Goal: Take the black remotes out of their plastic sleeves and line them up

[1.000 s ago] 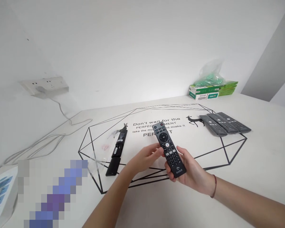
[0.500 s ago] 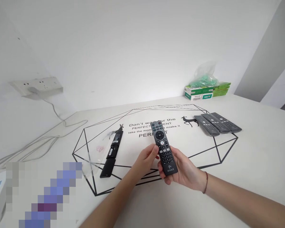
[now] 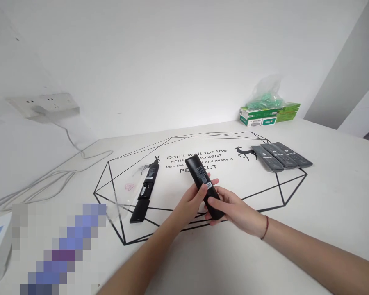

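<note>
A black remote control (image 3: 199,174) is held over the middle of the table, its back with printed text and a small white label facing up. My left hand (image 3: 192,200) grips its left side, thumb on the back near the label. Around the lower end my right hand (image 3: 230,205) is closed, thumb lying across the back. To the left, another remote control (image 3: 152,174) lies face down with its battery bay exposed. Its battery cover (image 3: 140,211) lies just below it. At the right, several dark remote controls (image 3: 283,156) lie side by side with buttons up.
Green and white boxes (image 3: 258,112) stand against the wall at the back right, a clear plastic bag (image 3: 267,94) on top. A clear plastic sleeve (image 3: 123,198) lies by the left remote. White cables (image 3: 64,176) run from the wall socket (image 3: 46,105) across the table's left side.
The held remote has been turned over: its button side faced up before, now its back does. Both hands have shifted their grip on it.
</note>
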Available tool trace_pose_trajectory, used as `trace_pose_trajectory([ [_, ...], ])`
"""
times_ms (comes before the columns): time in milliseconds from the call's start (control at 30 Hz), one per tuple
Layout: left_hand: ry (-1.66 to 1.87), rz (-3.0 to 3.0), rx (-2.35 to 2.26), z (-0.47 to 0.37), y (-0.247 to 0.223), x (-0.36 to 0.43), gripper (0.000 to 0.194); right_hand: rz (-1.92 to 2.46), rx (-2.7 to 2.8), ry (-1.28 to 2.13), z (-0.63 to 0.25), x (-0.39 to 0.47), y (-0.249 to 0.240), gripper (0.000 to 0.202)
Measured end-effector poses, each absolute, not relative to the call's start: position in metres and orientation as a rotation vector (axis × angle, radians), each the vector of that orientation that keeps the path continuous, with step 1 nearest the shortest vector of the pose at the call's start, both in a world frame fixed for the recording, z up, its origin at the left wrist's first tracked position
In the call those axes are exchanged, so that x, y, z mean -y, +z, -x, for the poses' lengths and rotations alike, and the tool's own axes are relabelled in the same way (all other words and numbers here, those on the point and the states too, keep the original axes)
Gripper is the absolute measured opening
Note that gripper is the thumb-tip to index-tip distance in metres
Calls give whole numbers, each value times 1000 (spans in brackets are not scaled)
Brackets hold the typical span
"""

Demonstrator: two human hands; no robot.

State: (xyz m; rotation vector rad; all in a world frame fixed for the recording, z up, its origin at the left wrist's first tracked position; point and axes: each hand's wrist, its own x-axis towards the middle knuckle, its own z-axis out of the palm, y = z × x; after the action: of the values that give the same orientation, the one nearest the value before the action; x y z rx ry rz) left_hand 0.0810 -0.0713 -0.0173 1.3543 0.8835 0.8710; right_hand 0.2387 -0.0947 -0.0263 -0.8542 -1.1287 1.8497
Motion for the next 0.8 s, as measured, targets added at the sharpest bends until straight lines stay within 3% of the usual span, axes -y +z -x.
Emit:
trace_pose_trajectory([
  [267, 742, -1185, -857, -80, -19, 70, 56, 896, 1074, 1884, -236, 97, -30, 42],
  [633, 728, -1205, -859, -84, -21, 69, 47, 903, 1071, 1867, -235, 99, -27, 42],
  [800, 693, -1233, -890, -83, -18, 69, 55, 896, 1100, 1845, -236, 100, -27, 42],
])
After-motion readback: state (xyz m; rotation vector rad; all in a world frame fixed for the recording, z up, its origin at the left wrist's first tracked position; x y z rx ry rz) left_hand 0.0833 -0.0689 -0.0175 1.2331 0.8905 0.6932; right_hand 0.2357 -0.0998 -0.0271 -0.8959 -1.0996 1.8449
